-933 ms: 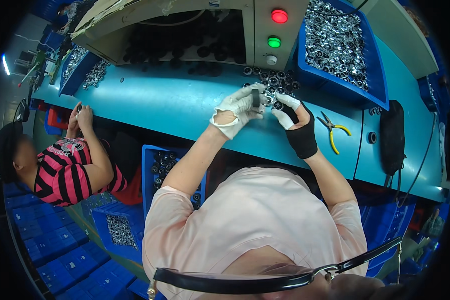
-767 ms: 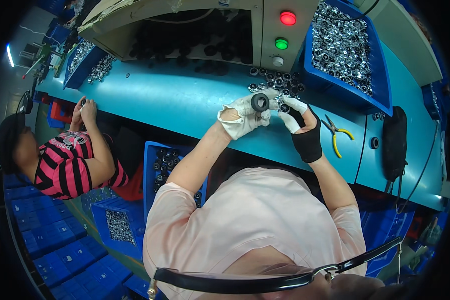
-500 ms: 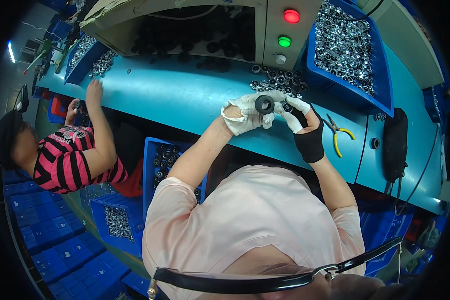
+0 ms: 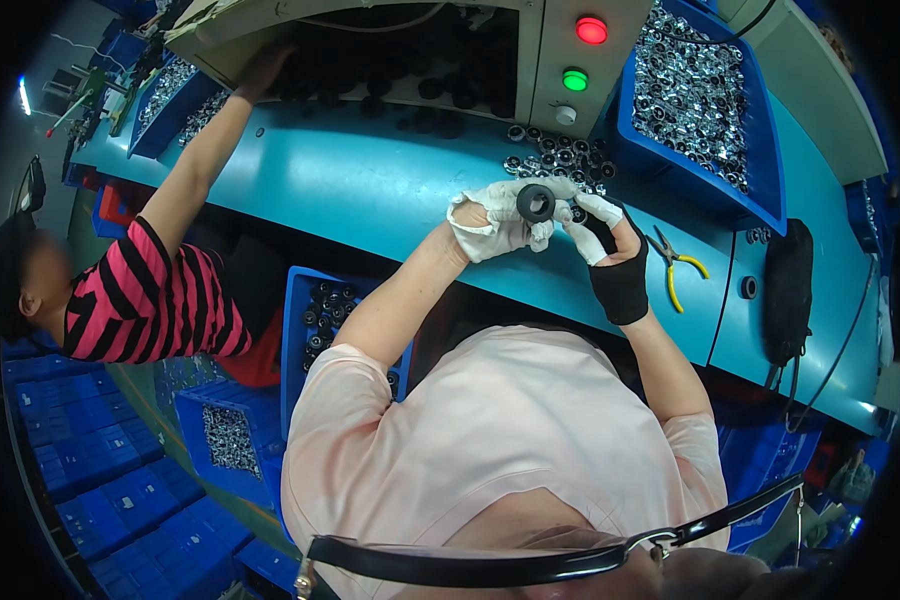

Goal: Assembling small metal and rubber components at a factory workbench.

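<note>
Above the blue table's near edge, my left hand (image 4: 493,222) wears a white glove and is closed on a black ring (image 4: 525,205), round with a hole through it. Close beside it is my right hand (image 4: 613,250), in a black fingerless glove with white covers on the fingertips. Its fingers pinch a small round metal part (image 4: 578,213) with a dark centre, partly hidden by the fingers. Just beyond both hands lies a loose group of similar shiny parts (image 4: 567,157). Pliers (image 4: 676,270) with yellow handles rest to the right of my right hand.
A machine (image 4: 558,60) with a red and a green light stands behind; dark parts lie in its opening. A blue bin (image 4: 625,140) of shiny parts is at right, near a black pouch (image 4: 788,290). At left, a co-worker's arm (image 4: 205,150) reaches into the opening.
The co-worker's arm has stretched up and right into the machine's opening. My hands keep their grips and have shifted very slightly in view.
</note>
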Demonstrator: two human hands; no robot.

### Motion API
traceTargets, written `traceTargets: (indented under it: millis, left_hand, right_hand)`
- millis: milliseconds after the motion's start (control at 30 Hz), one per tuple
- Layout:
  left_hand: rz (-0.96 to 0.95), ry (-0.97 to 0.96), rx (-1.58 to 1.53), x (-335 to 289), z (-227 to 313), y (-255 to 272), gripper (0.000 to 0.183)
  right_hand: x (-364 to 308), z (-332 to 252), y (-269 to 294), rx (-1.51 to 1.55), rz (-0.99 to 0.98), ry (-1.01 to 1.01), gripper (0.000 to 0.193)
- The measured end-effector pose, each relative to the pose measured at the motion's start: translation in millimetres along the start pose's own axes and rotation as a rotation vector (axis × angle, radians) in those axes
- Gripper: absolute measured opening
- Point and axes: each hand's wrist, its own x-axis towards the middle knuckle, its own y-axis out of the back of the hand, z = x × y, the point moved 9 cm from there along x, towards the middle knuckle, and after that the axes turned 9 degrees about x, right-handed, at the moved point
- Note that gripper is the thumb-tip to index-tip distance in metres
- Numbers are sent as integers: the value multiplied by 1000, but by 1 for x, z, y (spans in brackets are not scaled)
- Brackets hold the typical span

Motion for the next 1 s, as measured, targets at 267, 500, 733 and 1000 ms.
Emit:
traceTargets:
  millis: [267, 500, 733, 1000]
  left_hand:
    - [386, -22, 486, -8, 14, 18, 41]
    - [453, -29, 622, -9, 11, 8, 44]
    - [474, 0, 620, -9, 7, 13, 43]
    - [412, -19, 573, 2, 2, 3, 40]
  right_hand:
    - [1, -11, 12, 11, 67, 120, 37]
    - [3, -6, 18, -25, 83, 89, 38]
    - [1, 5, 22, -10, 107, 69, 36]
    - [-1, -8, 9, -35, -14, 196, 33]
